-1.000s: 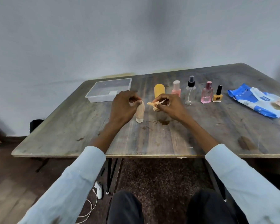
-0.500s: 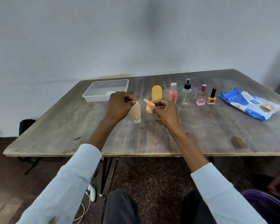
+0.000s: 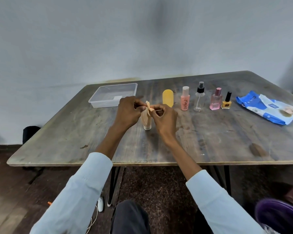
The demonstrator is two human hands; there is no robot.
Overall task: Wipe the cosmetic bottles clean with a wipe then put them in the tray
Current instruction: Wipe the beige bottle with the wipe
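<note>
A beige tube (image 3: 146,119) stands cap-down on the wooden table (image 3: 210,141), in the middle. My left hand (image 3: 127,114) grips its upper part from the left. My right hand (image 3: 164,119) pinches a small crumpled beige wipe (image 3: 148,108) against the tube's top edge. Behind them, in a row, stand a yellow tube (image 3: 168,98), a pink bottle (image 3: 185,100), a clear spray bottle (image 3: 199,98), a pink perfume bottle (image 3: 215,100) and a yellow nail polish (image 3: 226,102). The clear plastic tray (image 3: 98,100) sits at the back left with no bottles in it.
A blue and white wipes pack (image 3: 267,107) lies at the right of the table. A grey wall rises behind the table's far edge. My knees are under the near edge. A purple object (image 3: 277,215) is on the floor at the lower right.
My right hand has brought the wipe leftward from beside the tube onto its top. My left hand has kept its hold on the tube, which stays standing.
</note>
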